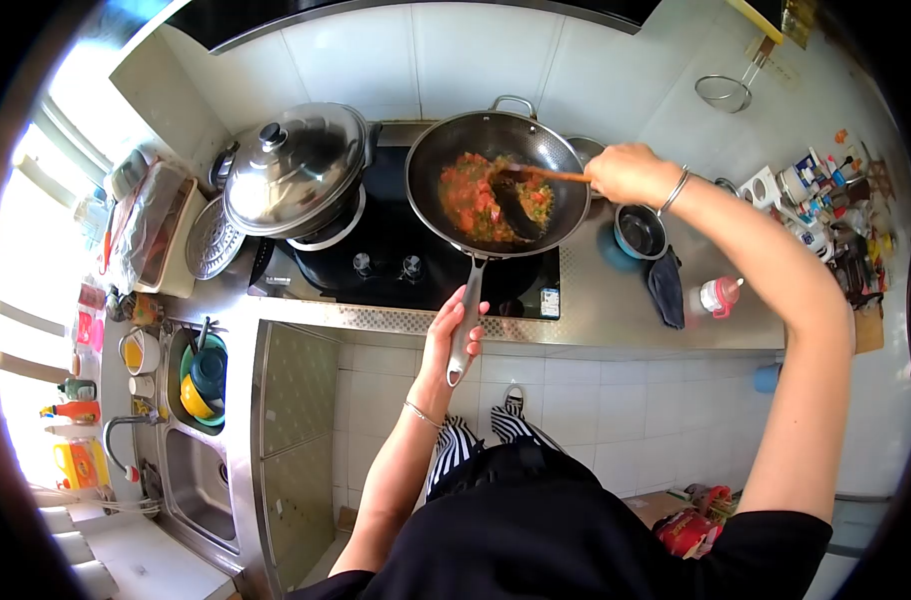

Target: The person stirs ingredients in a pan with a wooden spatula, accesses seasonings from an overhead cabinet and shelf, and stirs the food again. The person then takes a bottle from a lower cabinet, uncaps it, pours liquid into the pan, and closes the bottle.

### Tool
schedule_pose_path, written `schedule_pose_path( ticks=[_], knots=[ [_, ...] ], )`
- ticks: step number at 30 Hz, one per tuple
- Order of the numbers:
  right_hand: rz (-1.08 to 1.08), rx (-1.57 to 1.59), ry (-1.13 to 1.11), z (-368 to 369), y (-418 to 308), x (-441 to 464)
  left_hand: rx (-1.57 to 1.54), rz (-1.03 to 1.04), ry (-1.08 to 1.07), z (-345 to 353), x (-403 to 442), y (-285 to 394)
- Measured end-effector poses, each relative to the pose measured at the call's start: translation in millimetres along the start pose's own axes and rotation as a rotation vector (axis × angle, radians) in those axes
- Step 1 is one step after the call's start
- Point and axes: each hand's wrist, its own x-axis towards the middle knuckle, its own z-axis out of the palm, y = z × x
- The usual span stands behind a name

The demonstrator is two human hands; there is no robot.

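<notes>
A deep frying pan [521, 130] with a long metal handle sits at the right of the black cooktop. In it lies chopped red food with green and yellow bits [466, 208], which looks like tomato. My left hand [444, 338] is wrapped around the pan's handle, near its end. Above the pan's right rim, my right hand [631, 173] grips the wooden handle of a spatula [558, 174]. The spatula reaches left into the pan, and its dark end is among the food, partly hard to make out.
A large lidded pot [296, 170] stands on the left burner, beside a perforated steamer plate [214, 240]. Right of the pan are a small dark pot [640, 232], a dark cloth [666, 290] and a pink-lidded jar [719, 297]. The sink [198, 480] with stacked bowls is at left.
</notes>
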Motion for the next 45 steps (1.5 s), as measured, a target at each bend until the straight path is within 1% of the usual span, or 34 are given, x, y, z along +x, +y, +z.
schedule_pose_path(
  ticks=[1, 2, 3, 6, 7, 9, 10, 11, 12, 13, 14, 15, 16, 17, 19, 21, 23, 25, 26, 29, 30, 32, 35, 37, 38, 39, 40, 41, 42, 43, 45],
  knots=[
    [0.176, 0.102, -0.225, -27, -6, -4, 0.003, -0.005, -0.004, 0, 0, 0],
    [0.185, 0.277, -0.297, -40, 4, -12, 0.004, -0.003, 0.001, 0, 0, 0],
    [0.239, 0.5, -0.364, -52, 11, -23, 0.003, -0.002, 0.009, -1, 0, 0],
    [0.313, 0.586, -0.53, -50, 41, -19, -0.009, -0.018, 0.006, -1, 1, 0],
    [0.313, 0.586, -0.53, -41, 53, -9, -0.001, -0.018, 0.008, -1, 1, 0],
    [0.385, 0.826, -0.531, -13, 69, 27, 0.014, -0.012, 0.031, 0, 0, 2],
    [0.389, 0.869, -0.541, -9, 67, 46, 0.027, -0.02, 0.028, 0, 0, 2],
    [0.345, 0.848, -0.469, -2, 60, 67, 0.04, -0.027, 0.025, 1, 0, 2],
    [0.35, 0.91, -0.366, -11, 36, 72, 0.04, -0.024, 0.03, 1, 0, 2],
    [0.336, 0.903, -0.276, -13, 18, 85, 0.04, -0.022, 0.029, -1, 1, 2],
    [0.344, 0.831, -0.189, -27, -7, 88, 0.048, -0.018, 0.031, 0, 1, 2],
    [0.234, 0.668, -0.193, -23, -15, 112, 0.056, -0.019, 0.034, 1, 0, 3],
    [0.204, 0.694, -0.136, -39, -42, 102, 0.06, -0.02, 0.042, 1, 0, 3],
    [0.084, 0.471, -0.168, -48, -58, 100, 0.064, -0.022, 0.037, 1, 0, 3],
    [-0.094, 0.105, -0.071, -56, -95, 78, 0.069, -0.025, 0.03, 1, 0, 3],
    [-0.249, -0.173, 0.145, -17, -108, 72, 0.074, -0.022, 0.037, 0, 1, 3],
    [-0.354, -0.255, 0.184, 5, -110, 39, 0.072, -0.026, 0.024, -2, 2, 2],
    [-0.334, -0.254, 0.187, 33, -95, 8, 0.071, -0.033, 0.009, -2, 2, 2],
    [-0.313, -0.187, 0.184, 30, -82, -10, 0.071, -0.032, 0.016, 0, 1, 2],
    [-0.239, 0.0, 0.162, -10, -47, -67, 0.063, -0.019, 0.007, -2, 1, 2],
    [-0.237, -0.006, 0.161, -27, -44, -82, 0.056, -0.011, -0.002, -3, 2, 2],
    [-0.153, -0.075, -0.055, -49, -42, -102, 0.047, -0.015, -0.004, -3, 2, 2],
    [-0.202, -0.01, -0.044, -15, -42, -78, 0.059, -0.016, 0.024, -4, 2, 3],
    [-0.091, -0.003, -0.01, -4, -45, -40, 0.038, -0.018, 0.022, -3, 1, 2],
    [-0.077, 0.028, 0.052, -3, -37, -20, 0.04, -0.011, 0.023, -3, 1, 1],
    [-0.032, 0.065, 0.061, -2, -26, 3, 0.028, -0.013, 0.016, -3, 2, 1],
    [0.025, 0.111, 0.014, -15, -19, 17, 0.016, -0.014, 0.009, -3, 2, 1],
    [0.147, 0.228, -0.157, -45, -24, 19, 0.017, -0.007, 0.014, -3, 2, 0],
    [0.132, 0.235, -0.147, -47, -14, 31, 0.006, -0.01, 0.014, -2, 1, 0],
    [0.184, 0.228, -0.143, -51, -15, 39, -0.004, -0.015, 0.013, -2, 1, 0],
    [0.187, 0.108, -0.077, -20, -12, 75, -0.002, -0.017, 0.016, -4, 2, 0]
  ],
)
